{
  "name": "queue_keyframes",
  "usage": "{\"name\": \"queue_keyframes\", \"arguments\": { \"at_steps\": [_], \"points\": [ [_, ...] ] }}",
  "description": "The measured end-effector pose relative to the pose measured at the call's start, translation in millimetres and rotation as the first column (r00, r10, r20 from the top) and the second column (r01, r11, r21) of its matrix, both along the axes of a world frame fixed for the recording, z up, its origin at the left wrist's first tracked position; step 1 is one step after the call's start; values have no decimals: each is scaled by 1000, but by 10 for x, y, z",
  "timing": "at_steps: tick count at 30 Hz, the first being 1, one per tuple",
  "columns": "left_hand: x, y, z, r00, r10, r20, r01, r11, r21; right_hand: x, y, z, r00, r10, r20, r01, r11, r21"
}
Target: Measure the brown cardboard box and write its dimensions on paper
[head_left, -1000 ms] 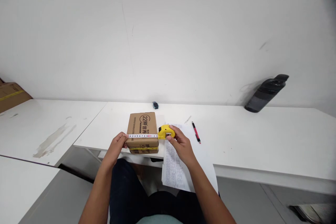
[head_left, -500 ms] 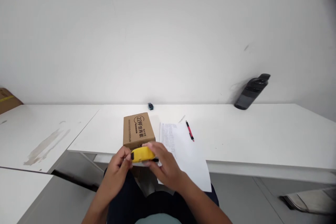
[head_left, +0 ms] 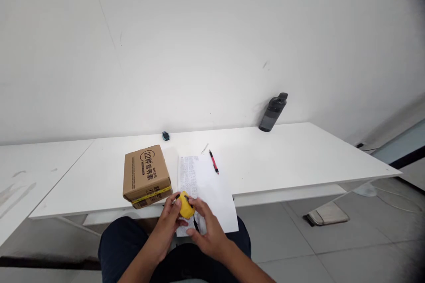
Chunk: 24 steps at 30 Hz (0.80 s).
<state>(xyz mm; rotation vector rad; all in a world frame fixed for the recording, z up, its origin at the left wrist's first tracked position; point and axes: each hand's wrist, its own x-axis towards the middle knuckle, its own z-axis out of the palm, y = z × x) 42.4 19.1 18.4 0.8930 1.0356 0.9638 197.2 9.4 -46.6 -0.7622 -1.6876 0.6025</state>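
At a white counter [head_left: 282, 154] along a scuffed wall [head_left: 199, 53], my left hand [head_left: 168, 226] grips a tape measure [head_left: 186, 208], right hand [head_left: 211, 235] half-spread against it.

Yellow tape measure [head_left: 186, 208], lower centre: edges partly covered by left hand [head_left: 168, 224] and right hand [head_left: 211, 233].
Paper [head_left: 215, 194], lower centre: partly hidden behind both hands; handwriting too small to read.
Carton [head_left: 141, 172], left of centre: far sides and base hidden; finest print illegible.
Watch-like object [head_left: 166, 135], centre: face too small to read.
Left tabletop [head_left: 29, 159]: cut off by left edge.
Forearms [head_left: 141, 263]: cut off by bottom edge.
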Motion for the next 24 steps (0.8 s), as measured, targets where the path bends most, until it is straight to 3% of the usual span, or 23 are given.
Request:
{"name": "queue_keyframes", "arguments": {
  "at_steps": [2, 4, 6, 7, 8, 9, 11, 14, 18, 24],
  "points": [
    [97, 281, -21, 995, 19, -101, -11, 997, 77, 272, 362, 105, 995, -11, -99, 4, 997, -75],
    [184, 622, -58, 969, 61, -241, -15, 982, 186, 539, 875, 256, 967, -232, -105, 209, 959, -194],
    [240, 956, -110, 882, 172, -438, -5, 934, 356, 724, 1412, 388, 862, -502, 77, 490, 781, -387],
    [252, 1101, -138, 810, 244, -533, 26, 894, 448, 771, 1645, 430, 838, -509, 196, 537, 707, -460],
    [256, 1223, -167, 726, 311, -613, 80, 848, 524, 787, 1839, 453, 834, -501, 231, 546, 685, -482],
    [251, 1321, -197, 639, 370, -674, 147, 801, 580, 778, 1987, 458, 843, -471, 260, 535, 681, -500],
    [232, 1447, -259, 483, 457, -747, 282, 727, 627, 713, 2163, 432, 888, -393, 241, 460, 733, -501],
    [211, 1517, -364, 343, 505, -792, 432, 664, 610, 616, 2233, 359, 953, -251, 167, 301, 811, -501],
    [223, 1548, -480, 321, 516, -794, 421, 674, 607, 552, 2207, 237, 989, -149, -16, 121, 855, -504],
    [225, 1606, -545, 346, 550, -760, 326, 689, 647, 432, 2109, 52, 978, -160, -134, 66, 846, -529]
  ]
}}
